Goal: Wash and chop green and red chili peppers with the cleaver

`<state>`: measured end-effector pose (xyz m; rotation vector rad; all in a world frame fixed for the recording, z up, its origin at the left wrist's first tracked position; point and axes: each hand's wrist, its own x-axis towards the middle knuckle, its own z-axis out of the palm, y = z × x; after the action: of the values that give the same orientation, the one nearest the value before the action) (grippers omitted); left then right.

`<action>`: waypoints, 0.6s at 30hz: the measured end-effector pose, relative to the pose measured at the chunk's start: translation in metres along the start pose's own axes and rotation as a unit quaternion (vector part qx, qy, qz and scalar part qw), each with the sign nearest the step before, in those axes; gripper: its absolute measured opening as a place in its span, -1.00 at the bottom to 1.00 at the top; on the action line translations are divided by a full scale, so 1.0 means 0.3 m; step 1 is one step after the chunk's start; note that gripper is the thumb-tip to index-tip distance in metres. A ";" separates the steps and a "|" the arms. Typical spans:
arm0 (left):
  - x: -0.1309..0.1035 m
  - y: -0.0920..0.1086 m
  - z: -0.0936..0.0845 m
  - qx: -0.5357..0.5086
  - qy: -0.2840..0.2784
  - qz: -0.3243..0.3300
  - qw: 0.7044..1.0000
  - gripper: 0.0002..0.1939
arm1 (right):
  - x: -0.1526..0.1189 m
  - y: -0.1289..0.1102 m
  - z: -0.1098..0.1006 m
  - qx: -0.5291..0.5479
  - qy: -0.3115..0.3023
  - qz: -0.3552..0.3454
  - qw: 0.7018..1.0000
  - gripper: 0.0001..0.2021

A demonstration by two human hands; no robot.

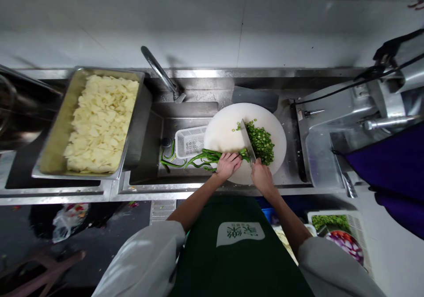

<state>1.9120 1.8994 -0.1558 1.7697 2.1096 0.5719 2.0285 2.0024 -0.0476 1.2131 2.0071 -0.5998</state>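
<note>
On a round white cutting board (225, 129) lies a bunch of long green chili peppers (210, 154). My left hand (228, 164) presses down over the bunch with its fingers curled, close to the blade. In my right hand (261, 176) is the handle of a cleaver (247, 140), its blade standing on edge across the pepper ends. To the right of the blade sits a heap of chopped green peppers (261, 142), with a few loose rings near its upper left. The peppers' long ends hang over the board's left edge toward the sink.
A deep metal pan (127, 155) of sliced pale pieces (101, 122) stands at left. Behind the sink (155, 151) rises a faucet (162, 74). A white plastic basket (190, 142) and loose peppers are in the basin. A metal machine (351, 107) stands right; crates of cut vegetables (331, 222) sit below.
</note>
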 end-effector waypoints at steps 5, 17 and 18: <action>0.010 -0.002 -0.006 -0.026 -0.016 -0.003 1.000 -0.72 | 0.007 0.001 0.004 -0.009 -0.012 0.001 1.000 -0.73; 0.025 -0.001 -0.008 -0.033 -0.014 -0.009 0.999 -0.71 | 0.005 -0.022 -0.014 -0.039 -0.013 -0.017 0.999 -0.71; 0.025 -0.003 -0.007 -0.037 -0.012 -0.007 0.999 -0.71 | 0.028 -0.029 -0.008 -0.038 -0.014 -0.017 0.999 -0.71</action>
<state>1.9090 1.9063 -0.1544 1.7128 2.0568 0.6139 2.0175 2.0049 -0.0522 1.1212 2.0132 -0.5499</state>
